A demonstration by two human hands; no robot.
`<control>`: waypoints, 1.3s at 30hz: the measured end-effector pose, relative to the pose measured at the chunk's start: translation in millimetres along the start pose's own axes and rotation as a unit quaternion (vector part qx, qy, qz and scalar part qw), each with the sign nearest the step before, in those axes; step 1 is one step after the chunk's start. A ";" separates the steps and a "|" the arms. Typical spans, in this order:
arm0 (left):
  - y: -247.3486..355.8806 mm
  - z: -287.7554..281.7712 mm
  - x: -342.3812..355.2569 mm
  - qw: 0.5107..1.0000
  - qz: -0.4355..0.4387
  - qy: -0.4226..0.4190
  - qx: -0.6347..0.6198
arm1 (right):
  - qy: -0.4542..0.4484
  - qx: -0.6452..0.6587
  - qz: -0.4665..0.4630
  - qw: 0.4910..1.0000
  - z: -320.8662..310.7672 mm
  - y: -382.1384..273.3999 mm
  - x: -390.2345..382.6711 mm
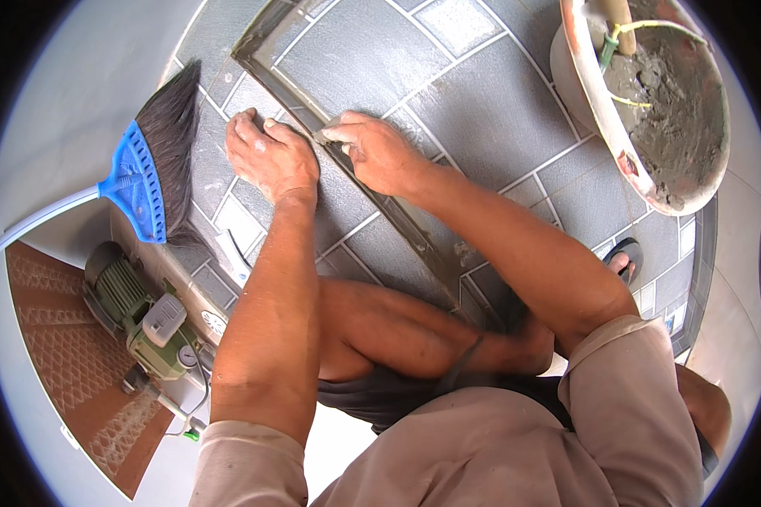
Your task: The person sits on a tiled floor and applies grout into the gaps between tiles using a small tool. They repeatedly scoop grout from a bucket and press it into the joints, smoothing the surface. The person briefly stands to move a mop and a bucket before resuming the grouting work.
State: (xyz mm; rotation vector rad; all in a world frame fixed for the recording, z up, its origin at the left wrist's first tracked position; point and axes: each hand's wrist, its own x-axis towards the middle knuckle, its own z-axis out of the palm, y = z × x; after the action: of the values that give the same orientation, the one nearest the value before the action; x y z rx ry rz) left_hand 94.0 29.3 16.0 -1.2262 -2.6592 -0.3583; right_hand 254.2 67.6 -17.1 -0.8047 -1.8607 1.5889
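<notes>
My left hand (271,156) rests on the grey tiles (359,59) with its fingers bent and slightly apart, holding nothing I can see. Its skin is smeared with grey. Beside it, my right hand (379,154) is closed in a pinch at the strip of wet grey mortar (362,182) along the tile edge. A small greyish bit shows at its fingertips; whether it is a tool's tip or a lump of mortar I cannot make out. The strip runs diagonally from the far left down toward my legs.
A bucket (602,118) of grey mortar (672,127) stands far right, with a wooden handle (621,29) sticking in it. On the left are a blue broom (135,182) with dark bristles and a green water pump (135,296). A white object (231,253) lies by my left forearm.
</notes>
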 end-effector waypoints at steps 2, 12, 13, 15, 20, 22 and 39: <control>-2.0 1.1 -0.9 1.000 -0.008 -0.026 -0.003 | -0.033 -0.017 -0.023 0.999 -9.0 0.9 -9.8; -8.4 7.0 0.3 1.000 0.011 0.004 0.015 | -0.154 -0.029 0.010 0.988 -52.8 -13.7 -142.3; -8.2 7.7 0.2 1.000 0.010 0.003 0.015 | -0.158 -0.029 0.019 0.987 -56.3 -15.5 -153.7; -7.3 8.5 0.3 1.000 0.007 0.003 0.018 | -0.168 -0.028 0.037 0.985 -61.9 -19.0 -173.2; -4.9 9.3 0.8 1.000 -0.018 -0.011 0.021 | -0.194 -0.020 0.077 0.978 -73.8 -29.2 -207.4; -7.4 9.9 1.3 0.999 -0.020 -0.005 0.025 | -0.213 -0.015 0.088 0.973 -78.5 -31.5 -218.6; -8.3 5.4 2.6 1.000 0.000 -0.003 0.009 | -0.166 -0.037 0.210 0.963 -68.1 -52.7 -245.8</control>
State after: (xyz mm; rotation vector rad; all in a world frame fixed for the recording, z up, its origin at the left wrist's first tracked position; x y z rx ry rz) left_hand 85.7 27.5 10.4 -1.2251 -2.6608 -0.3308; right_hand 463.5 -77.6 36.9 -1.0768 -2.0894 2.0295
